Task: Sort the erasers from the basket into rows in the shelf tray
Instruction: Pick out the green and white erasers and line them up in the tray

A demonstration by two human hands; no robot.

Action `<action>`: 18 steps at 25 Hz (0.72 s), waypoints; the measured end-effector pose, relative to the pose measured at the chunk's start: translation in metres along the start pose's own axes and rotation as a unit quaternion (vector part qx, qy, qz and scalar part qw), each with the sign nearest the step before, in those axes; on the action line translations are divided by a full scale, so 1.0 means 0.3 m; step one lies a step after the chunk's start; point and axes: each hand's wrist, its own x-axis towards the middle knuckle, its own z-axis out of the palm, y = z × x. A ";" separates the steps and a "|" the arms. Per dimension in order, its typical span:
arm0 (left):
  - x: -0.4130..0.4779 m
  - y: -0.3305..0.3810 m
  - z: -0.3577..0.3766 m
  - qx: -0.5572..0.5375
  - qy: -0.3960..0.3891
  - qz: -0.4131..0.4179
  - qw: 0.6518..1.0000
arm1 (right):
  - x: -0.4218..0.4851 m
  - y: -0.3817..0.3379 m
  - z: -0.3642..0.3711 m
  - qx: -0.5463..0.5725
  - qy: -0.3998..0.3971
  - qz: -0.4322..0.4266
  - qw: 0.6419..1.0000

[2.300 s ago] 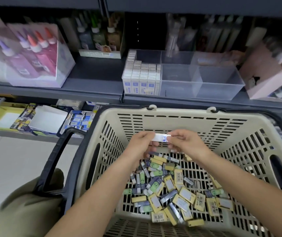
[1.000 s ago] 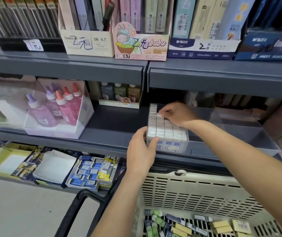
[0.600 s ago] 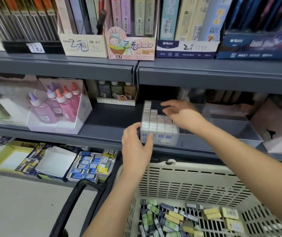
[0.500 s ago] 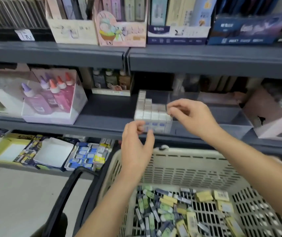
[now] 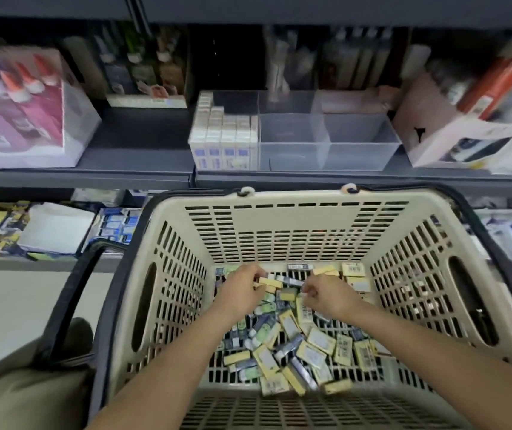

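Two hands reach into a basket of loose erasers, below a shelf tray that is only partly filled.

At upper centre, the clear shelf tray [image 5: 357, 144] holds neat rows of white erasers [image 5: 223, 135] in its left compartment only; the compartments to the right look bare. A heap of loose erasers [image 5: 295, 346], yellow, green and dark, lies on the floor of the cream basket [image 5: 295, 218] at lower centre, so most of the sorting looks still to be done. The left hand [image 5: 242, 290] and right hand [image 5: 326, 297] sit at the far edge of the heap, fingers curled narrow; blur hides whether either holds an eraser. Half a second earlier both hands were up at the tray's white rows. They have since dropped into the basket, and the view has tipped downward.
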 end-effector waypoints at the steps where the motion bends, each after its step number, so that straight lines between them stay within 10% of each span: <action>1: 0.002 -0.013 0.008 0.008 0.000 -0.001 1.000 | 0.010 0.002 0.018 -0.011 0.027 0.005 1.000; 6: 0.016 -0.046 0.049 0.058 -0.026 -0.032 0.997 | 0.054 -0.038 0.014 -0.002 0.116 -0.027 0.993; 12: 0.031 -0.077 0.059 0.064 -0.026 -0.040 0.997 | 0.092 -0.080 0.039 -0.004 -0.019 -0.069 0.997; 18: 0.032 -0.104 0.054 0.070 -0.031 -0.087 0.993 | 0.102 -0.058 -0.014 -0.058 0.043 -0.029 0.997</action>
